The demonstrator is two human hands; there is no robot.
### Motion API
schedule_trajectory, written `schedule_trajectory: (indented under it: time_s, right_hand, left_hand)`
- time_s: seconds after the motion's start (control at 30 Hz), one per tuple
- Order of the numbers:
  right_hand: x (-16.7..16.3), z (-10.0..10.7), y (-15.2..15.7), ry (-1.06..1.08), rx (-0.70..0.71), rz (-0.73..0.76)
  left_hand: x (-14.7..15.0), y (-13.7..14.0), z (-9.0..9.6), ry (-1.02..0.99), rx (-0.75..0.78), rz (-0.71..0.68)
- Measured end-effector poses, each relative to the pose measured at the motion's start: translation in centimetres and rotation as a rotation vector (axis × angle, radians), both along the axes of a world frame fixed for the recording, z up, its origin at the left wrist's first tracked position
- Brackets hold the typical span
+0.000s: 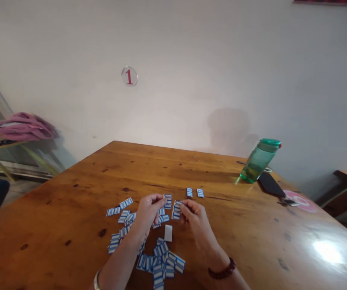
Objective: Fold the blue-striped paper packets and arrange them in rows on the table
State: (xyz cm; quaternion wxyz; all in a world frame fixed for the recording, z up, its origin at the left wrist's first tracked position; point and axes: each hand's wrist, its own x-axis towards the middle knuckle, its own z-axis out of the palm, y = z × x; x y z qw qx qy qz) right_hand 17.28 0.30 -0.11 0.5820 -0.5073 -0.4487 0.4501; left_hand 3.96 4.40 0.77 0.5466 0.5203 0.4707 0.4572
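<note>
My left hand [148,210] is closed, its thumb and fingertips pinching a small white label sheet with blue-bordered strips [168,201]. A similar label sheet [176,210] is pinched by my right hand [195,218], just to the right of the first. Both are held close together above the table. Beneath and around my left arm lie several more sheets in a loose spread [123,216], some partly hidden by the arm. Nearer to me is an overlapping pile of them [161,262]. A plain white piece [168,233] lies between my hands. Two sheets [189,192] lie apart, farther back.
The wooden table [149,165] reaches to the white wall. On its right side stand a green bottle [259,161], a dark phone-like slab [270,184] and a pink round mat [302,201] with a small metallic object beside it. A pink cloth [24,127] lies on another table at left.
</note>
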Motion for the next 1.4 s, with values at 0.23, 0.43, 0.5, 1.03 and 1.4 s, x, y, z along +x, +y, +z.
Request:
schedule_trajectory:
  time_s: [0.23, 0.43, 0.5, 1.03, 1.4]
  right_hand:
    - [0.2, -0.3, 0.1, 0.038, 0.047, -0.035]
    - [0.3, -1.0, 0.4, -0.037, 0.092, -0.121]
    - [0.4, -1.3, 0.6, -0.08, 0.102, -0.137]
    - [0.3, -1.2, 0.6, -0.108, 0.095, -0.131]
    - [0.4, -0.7, 0.5, -0.019, 0.069, -0.104]
  left_hand:
    - [0.3, -0.1, -0.2, 0.031, -0.034, -0.028]
    - [0.8, -0.6, -0.2, 0.064, -0.031, -0.061]
    - [1.0, -0.8, -0.1, 0.072, -0.028, -0.066]
    - [1.1, -0.9, -0.3, 0.082, -0.051, -0.107]
    - [1.1, -1.0, -0.3, 0.072, -0.055, -0.158]
